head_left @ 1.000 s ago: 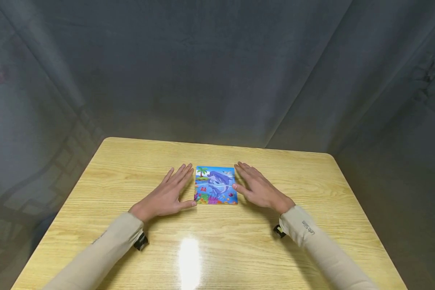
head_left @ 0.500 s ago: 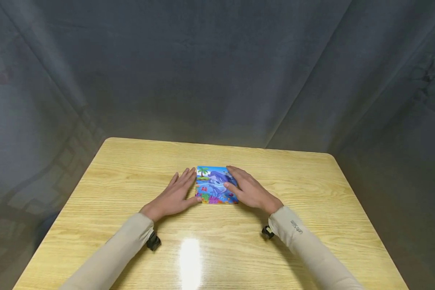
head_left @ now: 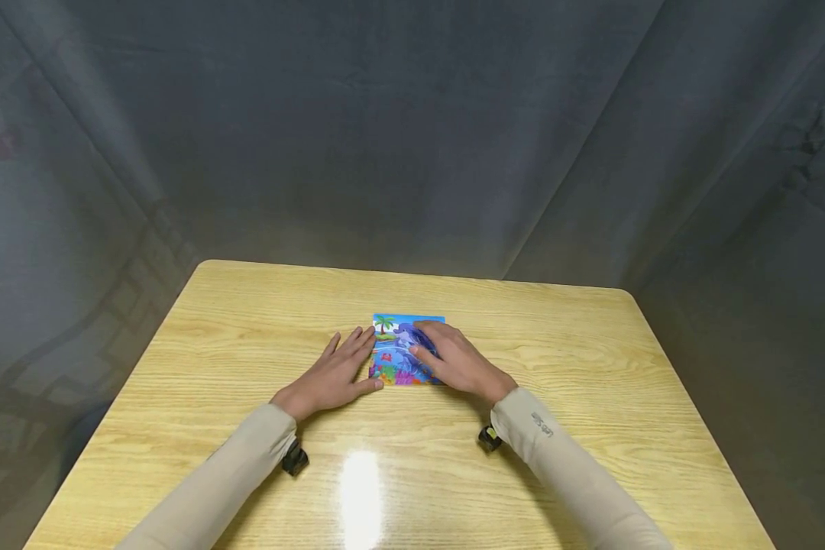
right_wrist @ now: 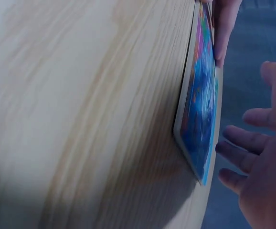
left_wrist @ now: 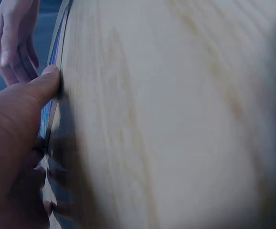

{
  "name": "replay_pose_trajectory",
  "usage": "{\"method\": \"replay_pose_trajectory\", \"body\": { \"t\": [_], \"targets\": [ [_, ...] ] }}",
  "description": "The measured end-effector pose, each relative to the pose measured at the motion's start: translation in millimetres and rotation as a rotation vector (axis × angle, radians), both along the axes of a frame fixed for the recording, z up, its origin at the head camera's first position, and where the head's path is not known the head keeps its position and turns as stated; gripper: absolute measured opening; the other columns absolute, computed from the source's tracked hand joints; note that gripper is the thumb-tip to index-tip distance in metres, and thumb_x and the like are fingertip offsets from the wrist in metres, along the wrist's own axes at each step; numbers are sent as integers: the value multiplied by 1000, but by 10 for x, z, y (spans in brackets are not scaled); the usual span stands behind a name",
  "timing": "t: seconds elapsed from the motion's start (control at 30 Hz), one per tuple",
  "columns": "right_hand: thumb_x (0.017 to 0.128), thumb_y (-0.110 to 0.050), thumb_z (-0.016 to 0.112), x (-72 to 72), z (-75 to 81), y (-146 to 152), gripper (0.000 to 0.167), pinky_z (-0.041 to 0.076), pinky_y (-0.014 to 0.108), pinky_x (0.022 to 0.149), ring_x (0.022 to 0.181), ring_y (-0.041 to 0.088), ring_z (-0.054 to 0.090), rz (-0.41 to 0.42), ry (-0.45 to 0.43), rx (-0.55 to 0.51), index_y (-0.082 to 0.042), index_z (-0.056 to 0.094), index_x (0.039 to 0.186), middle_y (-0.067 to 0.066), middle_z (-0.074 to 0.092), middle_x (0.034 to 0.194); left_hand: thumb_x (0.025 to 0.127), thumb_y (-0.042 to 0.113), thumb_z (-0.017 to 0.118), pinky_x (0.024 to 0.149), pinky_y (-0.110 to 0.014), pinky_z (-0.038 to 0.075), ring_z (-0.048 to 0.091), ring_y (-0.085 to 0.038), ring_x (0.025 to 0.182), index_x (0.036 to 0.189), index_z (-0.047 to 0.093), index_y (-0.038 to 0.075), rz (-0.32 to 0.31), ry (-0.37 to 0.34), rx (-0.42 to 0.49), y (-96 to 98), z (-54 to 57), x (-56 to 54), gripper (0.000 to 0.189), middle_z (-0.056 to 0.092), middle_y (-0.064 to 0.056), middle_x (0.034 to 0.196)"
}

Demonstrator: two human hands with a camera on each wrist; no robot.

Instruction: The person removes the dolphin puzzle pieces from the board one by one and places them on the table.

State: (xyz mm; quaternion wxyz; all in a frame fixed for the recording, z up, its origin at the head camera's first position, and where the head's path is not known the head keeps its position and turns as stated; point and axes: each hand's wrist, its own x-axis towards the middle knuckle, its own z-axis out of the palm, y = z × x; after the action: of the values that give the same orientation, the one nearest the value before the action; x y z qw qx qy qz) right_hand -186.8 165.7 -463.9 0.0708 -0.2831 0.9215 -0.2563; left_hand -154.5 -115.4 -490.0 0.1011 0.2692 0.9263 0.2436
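Note:
A thin square picture board [head_left: 396, 360] with a dolphin, a palm tree and coral lies flat on the table. My left hand [head_left: 330, 378] rests at its left side with fingers extended, the thumb on the near left corner. In the left wrist view that thumb of the left hand [left_wrist: 14, 124] touches the board's edge. Over the board's right half is my right hand [head_left: 462, 365], hiding part of the dolphin. From the right wrist, the right hand [right_wrist: 260, 148] hovers just above the picture board [right_wrist: 200, 105], fingers slightly bent and spread, holding nothing.
The wood-grain table [head_left: 557, 336] has rounded far corners and a bright light reflection near the front. A dark grey curtain [head_left: 385, 137] hangs behind and around it. Each wrist carries a small black device [head_left: 295, 458] under its sleeve.
My right hand has moved left from the board's right edge to above its right half. The left hand has shifted slightly right, against the board's left side. The board has stayed almost in place.

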Motion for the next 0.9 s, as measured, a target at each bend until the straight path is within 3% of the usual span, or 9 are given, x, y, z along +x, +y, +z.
{"method": "replay_pose_trajectory", "body": {
  "t": [0.27,0.47,0.67,0.9],
  "targets": [
    [109,-26,62,-77,-45,-163,46,42,55,126,147,35,56,42,78,22,-3,60,149,16,63,152,108,52,58,135,-67,3,11,-37,169,169,24,0,-10,4,-44,20,29,-19,87,14,-13,181],
    [108,-24,64,-133,-2,-279,39,44,60,120,141,37,59,20,79,85,-6,66,143,15,67,145,110,51,54,135,-67,4,12,-37,169,168,25,0,-5,9,-78,36,45,-17,82,15,-15,180],
    [108,-21,64,-184,34,-386,31,50,55,105,124,34,62,1,90,136,-8,71,136,13,68,133,110,51,54,135,-68,5,13,-37,169,168,25,-1,-2,-4,-87,46,64,-7,83,15,-15,180],
    [109,-21,64,-240,59,-528,33,50,52,101,118,32,58,-40,84,252,-12,70,139,11,64,133,110,53,53,135,-68,8,13,-35,169,169,24,2,-2,-15,-113,76,70,-12,83,13,-12,181]
  ]
}}
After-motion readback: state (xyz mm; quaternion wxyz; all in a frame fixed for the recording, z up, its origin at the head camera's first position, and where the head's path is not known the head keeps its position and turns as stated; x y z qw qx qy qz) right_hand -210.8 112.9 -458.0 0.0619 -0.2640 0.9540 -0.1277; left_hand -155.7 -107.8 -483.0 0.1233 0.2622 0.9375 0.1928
